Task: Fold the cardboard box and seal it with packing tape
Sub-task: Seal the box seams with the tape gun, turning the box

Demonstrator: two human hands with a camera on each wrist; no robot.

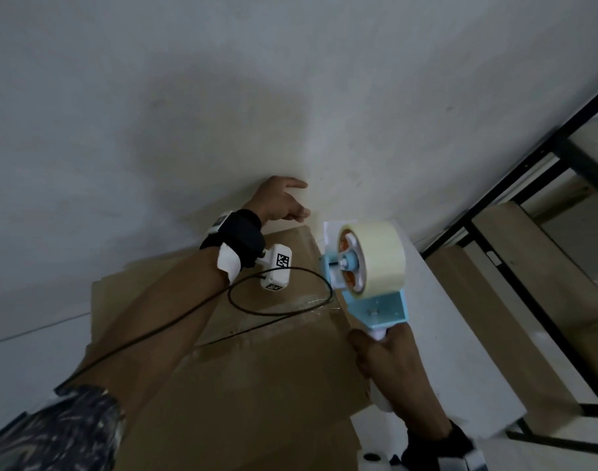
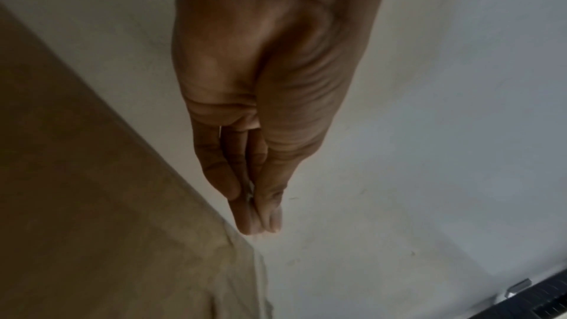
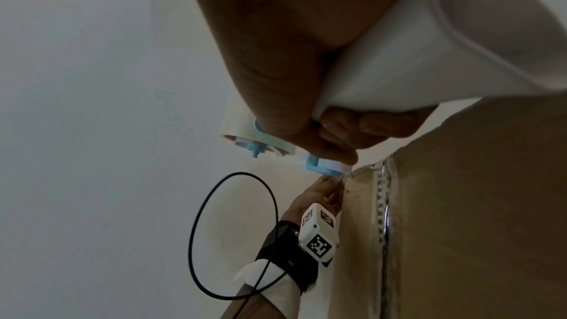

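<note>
Tape (image 1: 257,326) already lies along the seam of the folded cardboard box (image 1: 257,375), so sealing seems nearly done, while the right hand (image 1: 389,365) grips the tape dispenser (image 1: 372,277) and the left hand (image 1: 280,198), fingers straight, presses the far edge.

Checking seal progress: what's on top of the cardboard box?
A strip of clear tape lies along the cardboard box seam, a black cable looped above. Its far end is hidden behind the left hand.

We seem to stand in a storeroom: bare white wall (image 1: 223,79) above, black metal shelving (image 1: 528,205) at right.
</note>
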